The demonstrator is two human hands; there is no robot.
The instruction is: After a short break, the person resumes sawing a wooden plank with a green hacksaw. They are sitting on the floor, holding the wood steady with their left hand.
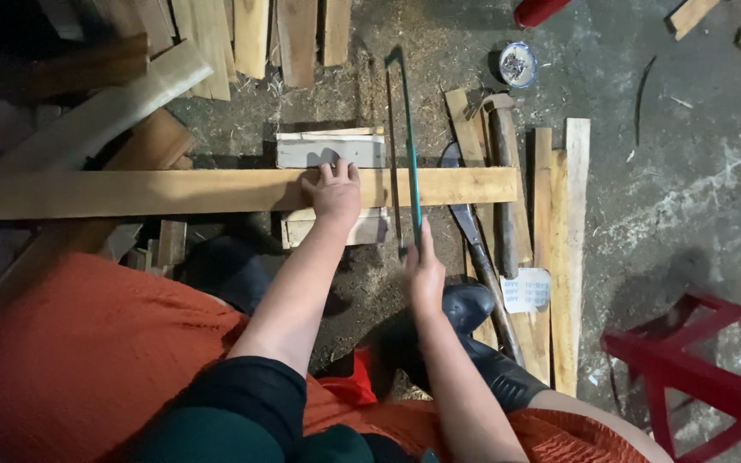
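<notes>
A long wooden plank (173, 190) lies crosswise over a grey block (328, 150) on the floor. My left hand (333, 190) presses flat on the plank above the block. My right hand (424, 273) grips the handle of a green-framed saw (408, 141), whose blade crosses the plank just right of my left hand. A black boot (473, 304) rests on the floor beneath my right hand. My lap is covered by orange cloth.
Loose boards (559, 240) lie to the right, with a hammer (501, 171) and a long-bladed tool (473, 240) among them. More boards (250, 34) are stacked at the top. A small tin of nails (518, 64) sits beyond. A red stool (705, 369) stands at lower right.
</notes>
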